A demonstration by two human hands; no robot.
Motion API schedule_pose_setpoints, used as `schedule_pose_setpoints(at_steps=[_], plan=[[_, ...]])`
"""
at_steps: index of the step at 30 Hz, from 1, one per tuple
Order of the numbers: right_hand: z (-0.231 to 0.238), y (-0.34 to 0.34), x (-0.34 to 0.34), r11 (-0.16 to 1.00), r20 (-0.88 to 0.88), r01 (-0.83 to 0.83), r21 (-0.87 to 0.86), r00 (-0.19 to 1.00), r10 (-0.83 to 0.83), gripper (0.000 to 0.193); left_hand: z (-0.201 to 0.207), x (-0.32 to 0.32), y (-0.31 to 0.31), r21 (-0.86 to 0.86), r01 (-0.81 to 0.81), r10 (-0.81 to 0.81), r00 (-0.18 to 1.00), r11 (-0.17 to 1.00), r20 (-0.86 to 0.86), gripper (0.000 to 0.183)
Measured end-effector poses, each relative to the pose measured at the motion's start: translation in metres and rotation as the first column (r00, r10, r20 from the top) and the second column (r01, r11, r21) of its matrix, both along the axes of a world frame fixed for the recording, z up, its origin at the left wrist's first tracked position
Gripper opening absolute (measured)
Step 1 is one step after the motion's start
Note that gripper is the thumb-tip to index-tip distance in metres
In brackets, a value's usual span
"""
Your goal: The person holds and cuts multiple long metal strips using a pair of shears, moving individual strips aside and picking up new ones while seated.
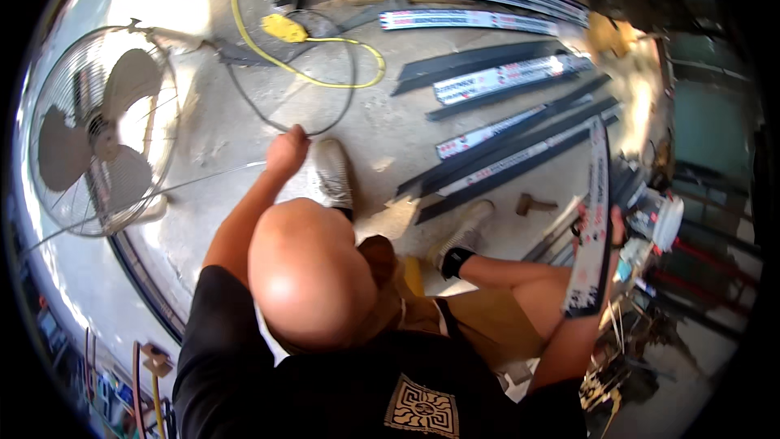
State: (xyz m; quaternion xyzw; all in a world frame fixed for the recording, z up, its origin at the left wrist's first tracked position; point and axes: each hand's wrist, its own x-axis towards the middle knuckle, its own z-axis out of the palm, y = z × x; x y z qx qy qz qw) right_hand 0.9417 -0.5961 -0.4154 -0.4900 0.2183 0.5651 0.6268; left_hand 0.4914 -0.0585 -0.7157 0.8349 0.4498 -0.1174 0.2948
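My left hand [288, 153] is closed beside my left shoe, above the concrete floor. From it a long thin rod [203, 176] runs left, passing in front of the fan. A black cable [351, 81] loops across the floor right behind this hand; whether they touch I cannot tell. At the right, my right hand [616, 229] grips a long dark strip [597, 203] faced with white printed film, held up on end over my right leg. Several similar film-covered strips [512, 77] lie fanned out on the floor ahead.
A large round fan [104, 140] stands at the left. A yellow cord [248, 32] with a yellow plug block [284, 28] curves over the floor. A hammer-like tool [536, 204] lies near my right shoe [467, 237]. Tools and scrap crowd the lower right.
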Motion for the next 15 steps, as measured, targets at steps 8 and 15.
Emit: schedule_pose_setpoints(at_steps=[8,15], plan=[[0.047,0.131,-0.08,0.919,0.68,0.393,0.004,0.673,-0.291,0.047,0.237,0.069,0.02,-0.333,0.173,0.013,0.873,0.927,0.488,0.034],[0.056,0.156,-0.087,0.898,0.738,0.436,0.047,0.591,-0.326,0.037,0.419,0.102,-0.063,-0.143,0.382,-0.241,0.788,0.913,0.567,0.043]])
